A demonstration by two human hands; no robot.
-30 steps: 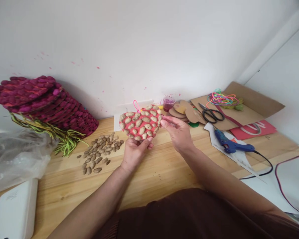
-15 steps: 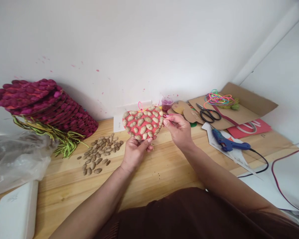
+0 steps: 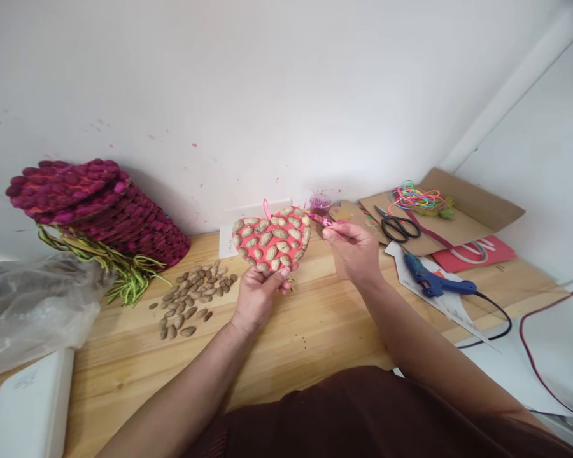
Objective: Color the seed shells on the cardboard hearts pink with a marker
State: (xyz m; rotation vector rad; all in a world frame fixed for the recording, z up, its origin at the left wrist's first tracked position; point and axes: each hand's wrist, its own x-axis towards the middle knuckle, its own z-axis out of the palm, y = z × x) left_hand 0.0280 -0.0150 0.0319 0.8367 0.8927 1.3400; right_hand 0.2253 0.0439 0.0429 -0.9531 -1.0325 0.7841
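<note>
My left hand is closed on the bottom edge of a red heart-shaped board, holding it raised over the table. Unpainted peanuts cover its face, and a pink loop stands at its top. In my right hand, thumb and fingers pinch a thin paintbrush stained pink-purple. Its tip is by the heart's upper right edge; whether it touches a peanut I cannot tell. Just behind stands a clear plastic cup of purple paint.
Loose peanuts lie left of my hands, near a tall peanut-covered magenta container. A plastic bag and white box sit further left. Rightward are scissors, a blue glue gun, its cable, and cardboard with coloured cords.
My right hand has moved slightly right and down, away from the heart, and more of the paintbrush shows. The heart is tilted a little differently in my left hand. The view has shifted slightly.
</note>
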